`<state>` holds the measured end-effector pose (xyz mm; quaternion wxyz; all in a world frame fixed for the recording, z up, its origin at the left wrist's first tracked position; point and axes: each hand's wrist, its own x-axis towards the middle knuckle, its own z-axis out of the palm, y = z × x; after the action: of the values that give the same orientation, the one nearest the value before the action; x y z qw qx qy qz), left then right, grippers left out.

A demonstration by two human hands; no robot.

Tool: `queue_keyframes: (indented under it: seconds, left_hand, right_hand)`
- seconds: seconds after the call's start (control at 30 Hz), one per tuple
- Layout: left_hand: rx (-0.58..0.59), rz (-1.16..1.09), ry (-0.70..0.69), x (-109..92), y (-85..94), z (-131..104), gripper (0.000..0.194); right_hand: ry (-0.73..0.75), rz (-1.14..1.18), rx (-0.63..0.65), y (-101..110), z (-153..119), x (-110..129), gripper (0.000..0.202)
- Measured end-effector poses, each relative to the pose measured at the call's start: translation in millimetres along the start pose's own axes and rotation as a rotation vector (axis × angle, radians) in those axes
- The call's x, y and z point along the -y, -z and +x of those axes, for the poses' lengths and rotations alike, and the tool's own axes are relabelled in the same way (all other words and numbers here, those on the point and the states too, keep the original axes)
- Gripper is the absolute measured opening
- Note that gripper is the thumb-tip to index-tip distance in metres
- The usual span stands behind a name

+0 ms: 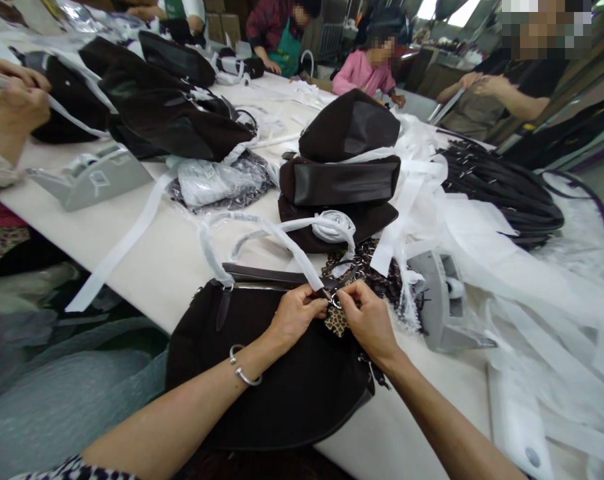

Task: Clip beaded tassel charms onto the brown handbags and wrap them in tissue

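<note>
Left hand (295, 315) and right hand (369, 319) meet over the dark handbag (282, 393); fingers clamp a metal ring (335, 301) beside a leopard-print tag (337, 323).

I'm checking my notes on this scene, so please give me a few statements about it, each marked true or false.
1. The left hand and right hand are both at a metal ring. True.
2. The bag under the hands is white. False: the bag is dark.
3. A bracelet is on the right wrist. False: the bracelet is on the left wrist.
4. Leopard-print material is beside the ring. True.
</note>
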<state>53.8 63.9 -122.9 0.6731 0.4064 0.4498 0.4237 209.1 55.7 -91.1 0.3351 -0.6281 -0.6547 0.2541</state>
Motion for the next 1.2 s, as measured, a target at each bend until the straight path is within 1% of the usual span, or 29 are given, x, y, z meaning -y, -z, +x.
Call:
queue_keyframes:
  seconds: [0.13, 0.23, 0.3, 0.4, 0.47, 0.53, 0.63, 0.73, 0.8, 0.87, 0.9, 0.93, 1.0, 1.07, 1.13, 1.2]
  left_hand:
    - [-0.031, 0.016, -0.025, 5.8, 1.1, 1.9, 0.022]
    - [-0.033, -0.012, -0.032, 7.0, 1.8, 2.0, 0.023]
    - [-0.007, -0.038, -0.017, 5.5, 2.3, 1.0, 0.023]
    - [0.032, -0.093, 0.013, 2.1, 3.6, -0.5, 0.024]
    - [0.038, -0.114, 0.029, -0.3, 4.9, -1.0, 0.025]
    - [0.035, -0.095, 0.040, -3.1, 6.3, -2.1, 0.025]
    - [0.039, -0.027, 0.037, -8.2, 7.7, -7.6, 0.025]
    - [0.025, 0.025, 0.048, -13.6, 8.3, -20.1, 0.030]
    - [-0.027, 0.041, 0.097, -17.3, 8.6, -31.4, 0.031]
    - [-0.057, 0.026, 0.182, -21.2, 8.8, -43.2, 0.031]
    - [-0.042, 0.011, 0.232, -23.1, 8.5, -48.8, 0.032]
    - [-0.002, -0.008, 0.280, -24.9, 7.9, -53.8, 0.033]
    - [0.101, -0.053, 0.338, -27.3, 5.3, -62.1, 0.035]
    - [0.164, -0.092, 0.338, -27.9, 1.2, -68.0, 0.035]
    - [0.170, -0.089, 0.305, -26.9, -3.5, -72.3, 0.033]
    - [0.156, -0.056, 0.274, -25.2, -7.6, -76.1, 0.030]
  right_hand:
    - [0.001, -0.010, 0.038, -9.1, -6.0, 7.7, 0.019]
    - [-0.059, 0.040, 0.087, -12.5, -7.9, 8.5, 0.021]
    - [-0.148, 0.157, 0.172, -8.3, -4.8, 5.4, 0.026]
    - [-0.309, 0.393, 0.381, 6.0, 1.8, 1.1, 0.032]
    - [-0.363, 0.496, 0.499, 15.5, 2.8, 2.3, 0.031]
    - [-0.386, 0.528, 0.551, 21.4, -0.6, 7.0, 0.033]
    - [-0.428, 0.490, 0.500, 23.6, -11.0, 16.6, 0.039]
    - [-0.439, 0.445, 0.449, 25.9, -20.6, 24.7, 0.037]
    - [-0.447, 0.448, 0.446, 30.1, -25.3, 29.5, 0.034]
    - [-0.455, 0.458, 0.447, 35.3, -29.6, 34.7, 0.029]
    - [-0.452, 0.452, 0.451, 37.7, -32.2, 37.4, 0.027]
    - [-0.441, 0.431, 0.456, 39.6, -35.2, 40.2, 0.025]
    - [-0.387, 0.337, 0.457, 41.9, -42.8, 45.8, 0.020]
    - [-0.283, 0.171, 0.413, 42.4, -52.1, 51.5, 0.017]
    - [-0.154, -0.018, 0.340, 42.1, -62.8, 57.8, 0.015]
    - [-0.043, -0.148, 0.297, 41.3, -74.0, 65.2, 0.013]
